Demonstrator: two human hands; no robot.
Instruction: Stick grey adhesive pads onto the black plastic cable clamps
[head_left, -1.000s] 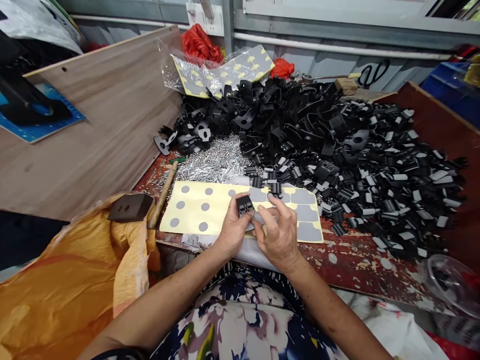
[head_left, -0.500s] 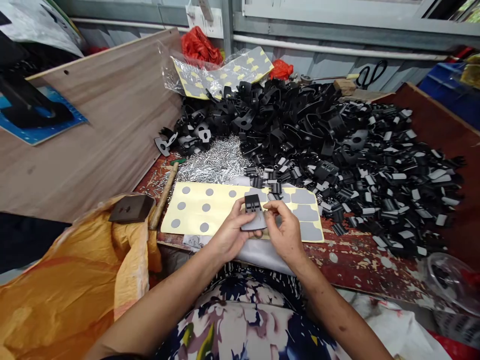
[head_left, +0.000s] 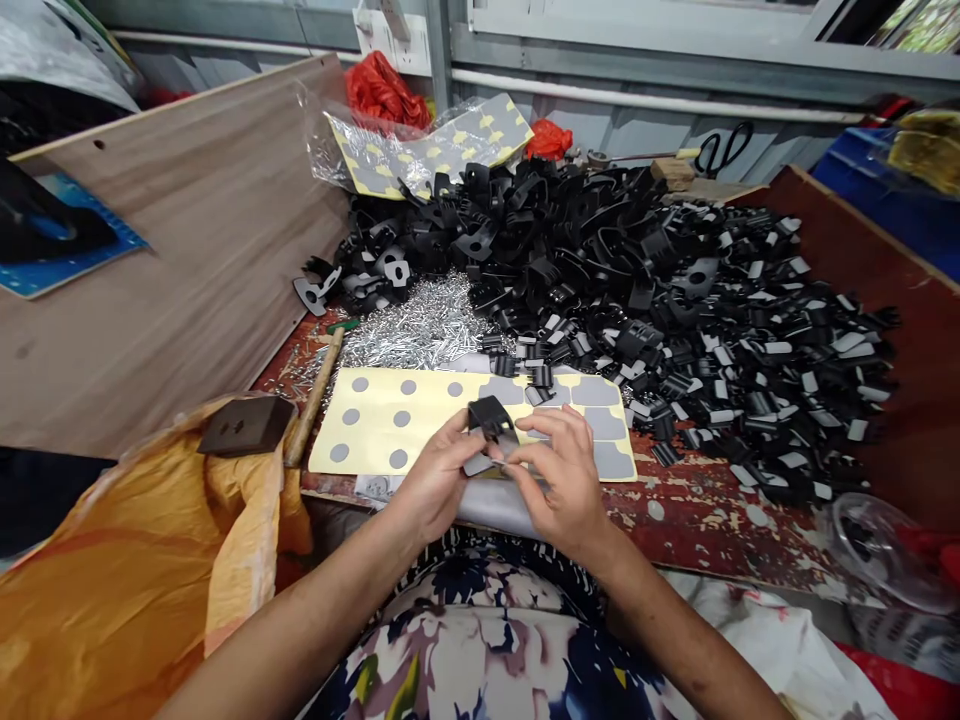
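In the head view, the left hand point(head_left: 435, 480) pinches a black plastic clip point(head_left: 489, 410) above the yellow sticker sheet point(head_left: 371, 437), near centre; the right hand point(head_left: 564, 482) bends at the clip's right, any pinch unclear. Steady left support should help alignment.

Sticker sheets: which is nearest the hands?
The front sheet, with round grey dots, below the black clip in the left hand; the other sheet lies at the back, behind the black parts.
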